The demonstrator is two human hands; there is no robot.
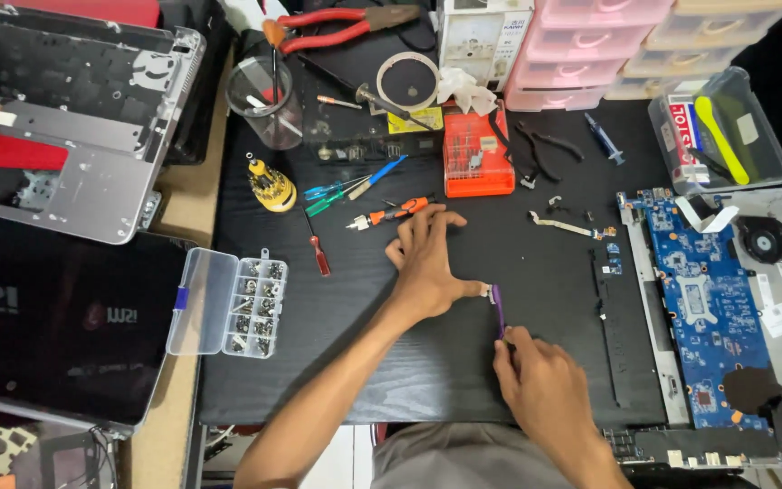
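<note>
Right hand (pixel 540 385) fingers pinch purple tool (pixel 498 310), tip hidden; left hand (pixel 427 263) splayed flat.

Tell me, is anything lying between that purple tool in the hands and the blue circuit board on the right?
Little: the purple tool, held by the right hand with the left hand beside its upper end, is separated from the circuit board by bare black mat, a thin black strip and the case edge.

hands: two, left hand (pixel 427 263) and right hand (pixel 545 385);
purple tool (pixel 498 310): just one;
red-handled pliers (pixel 346 25): one;
clear screw box (pixel 228 302): one;
orange bit case (pixel 477 156): one;
blue circuit board (pixel 703 303): one;
fans (pixel 760 240): two, I think
</note>
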